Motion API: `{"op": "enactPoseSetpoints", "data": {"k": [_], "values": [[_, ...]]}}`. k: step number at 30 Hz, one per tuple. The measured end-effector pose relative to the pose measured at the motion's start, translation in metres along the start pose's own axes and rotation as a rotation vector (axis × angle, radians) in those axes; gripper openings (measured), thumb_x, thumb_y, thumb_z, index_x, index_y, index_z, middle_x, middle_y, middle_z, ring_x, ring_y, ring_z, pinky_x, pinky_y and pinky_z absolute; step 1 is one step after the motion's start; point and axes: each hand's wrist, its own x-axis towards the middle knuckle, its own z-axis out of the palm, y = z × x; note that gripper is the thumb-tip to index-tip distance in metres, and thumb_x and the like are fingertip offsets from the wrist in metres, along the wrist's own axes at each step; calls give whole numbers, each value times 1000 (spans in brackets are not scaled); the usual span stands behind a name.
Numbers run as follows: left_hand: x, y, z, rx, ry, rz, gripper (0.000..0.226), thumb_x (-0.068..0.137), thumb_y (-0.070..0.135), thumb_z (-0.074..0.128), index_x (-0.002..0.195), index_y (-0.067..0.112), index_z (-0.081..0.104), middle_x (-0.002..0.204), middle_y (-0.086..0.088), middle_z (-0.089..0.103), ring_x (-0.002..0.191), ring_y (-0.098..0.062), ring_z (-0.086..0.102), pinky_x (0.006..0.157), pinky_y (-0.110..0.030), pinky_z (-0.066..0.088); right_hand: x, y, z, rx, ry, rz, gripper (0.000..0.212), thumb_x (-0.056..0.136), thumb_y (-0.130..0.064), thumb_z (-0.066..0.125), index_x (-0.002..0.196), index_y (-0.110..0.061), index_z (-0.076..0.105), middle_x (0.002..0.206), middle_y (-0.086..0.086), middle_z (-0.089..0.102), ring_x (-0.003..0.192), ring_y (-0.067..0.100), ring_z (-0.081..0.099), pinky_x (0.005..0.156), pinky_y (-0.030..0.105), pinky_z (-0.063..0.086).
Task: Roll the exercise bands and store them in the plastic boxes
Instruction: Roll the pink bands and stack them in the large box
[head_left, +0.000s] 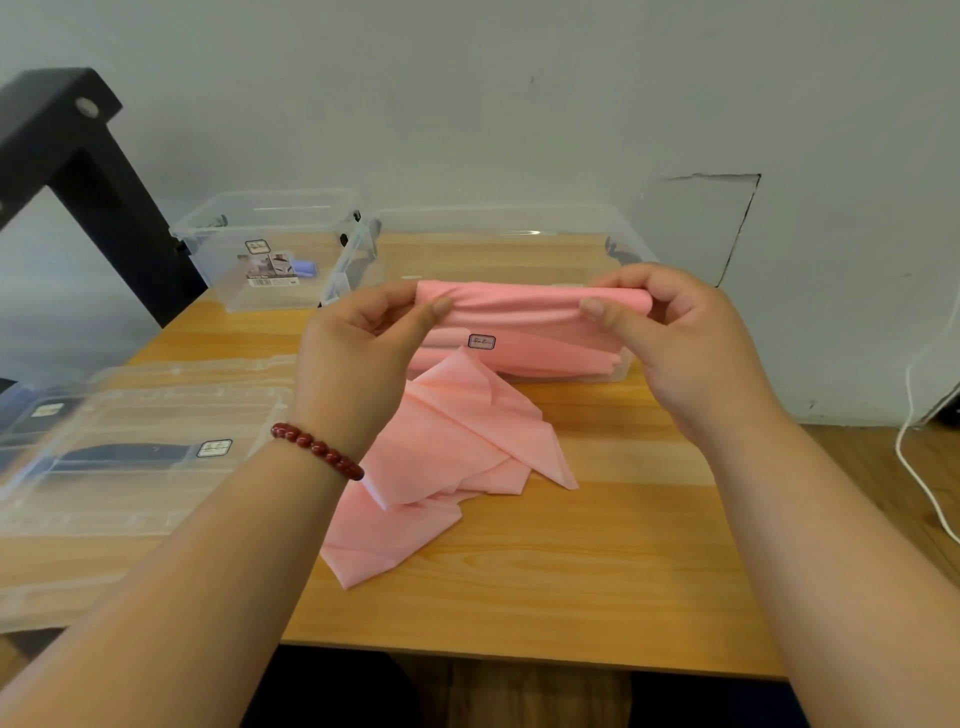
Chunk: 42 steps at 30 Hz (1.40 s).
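A pink exercise band (519, 306) is held up over the table, its top end partly rolled into a short tube. My left hand (363, 348) pinches the roll's left end and my right hand (670, 332) pinches its right end. The loose remainder of the band (447, 457) hangs down and lies crumpled on the wooden table (597, 561). Behind the roll stands a clear plastic box (618, 234), open, with a small label on its front wall. A second clear plastic box (228, 228) stands at the back left with a small purple item inside.
Clear plastic lids (130, 441) lie stacked at the table's left edge, a dark band beneath them. A black metal frame (93, 171) rises at the far left. A white cable (919, 467) runs down the wall at right. The table's front edge is near me.
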Motion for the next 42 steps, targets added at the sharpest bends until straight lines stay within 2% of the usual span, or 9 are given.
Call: {"op": "enactPoseSetpoints", "data": {"k": [6, 10, 15, 20, 22, 27, 32, 36, 42], "values": [[1, 0, 0, 41, 12, 10, 5, 85, 29, 71, 88, 34, 71, 86, 13, 69, 78, 7, 59, 73, -8, 44, 2, 1, 0, -27, -6, -12, 10, 86, -26, 71, 84, -35, 68, 74, -21, 63, 73, 0, 56, 64, 13, 44], [1, 3, 3, -31, -18, -18, 5, 86, 24, 71, 85, 29, 70, 73, 19, 69, 75, 2, 63, 73, -13, 50, 3, 1, 2, -6, 17, -27, 13, 87, -24, 69, 87, -37, 67, 74, -26, 64, 72, -5, 57, 67, 12, 45], [3, 1, 3, -119, -32, -80, 14, 84, 20, 72, 97, 26, 69, 69, 16, 65, 73, -1, 61, 73, -25, 54, 3, 3, 3, -49, -53, 4, 13, 93, -28, 62, 94, -41, 62, 91, -20, 62, 83, -5, 56, 71, 14, 45], [2, 0, 2, -101, -55, -74, 19, 83, 21, 74, 94, 36, 70, 90, -16, 64, 82, -13, 59, 85, -42, 55, 3, 9, 6, 2, -120, 75, 15, 93, -41, 58, 106, -45, 56, 109, -15, 57, 100, 9, 56, 79, 23, 42], [1, 1, 1, -100, -43, -79, 20, 82, 20, 75, 92, 37, 70, 98, -20, 67, 84, -15, 62, 87, -45, 55, 3, 10, 7, 31, -133, 90, 22, 86, -44, 58, 107, -47, 56, 116, -14, 57, 105, 11, 56, 86, 25, 44], [5, -2, 0, -173, -35, -142, 17, 82, 20, 74, 90, 35, 72, 88, -4, 68, 79, -8, 65, 88, -42, 55, 4, 11, 5, 50, -145, 81, 25, 96, -20, 58, 109, -42, 56, 114, -16, 59, 105, 8, 57, 92, 26, 45], [7, -3, -3, -157, -109, -124, 26, 83, 19, 73, 101, 38, 70, 96, -3, 70, 92, -13, 66, 94, -40, 54, 7, 7, 2, 56, -67, 70, 21, 95, -15, 59, 100, -36, 62, 86, -20, 67, 86, -2, 61, 81, 21, 45], [10, 0, -6, -134, -152, -48, 37, 85, 11, 71, 113, 32, 62, 87, 6, 66, 82, -3, 64, 80, -20, 55, 7, 3, -3, 56, -57, 60, 12, 93, -18, 62, 93, -30, 63, 77, -20, 67, 79, -1, 60, 75, 20, 44], [11, 6, -5, -30, -67, 37, 7, 88, 23, 68, 91, 29, 67, 86, 13, 67, 79, 1, 59, 76, -14, 46, 8, -2, -2, 70, 52, 27, 13, 90, -26, 66, 76, -27, 69, 68, -18, 62, 70, 3, 55, 70, 24, 43]]}}
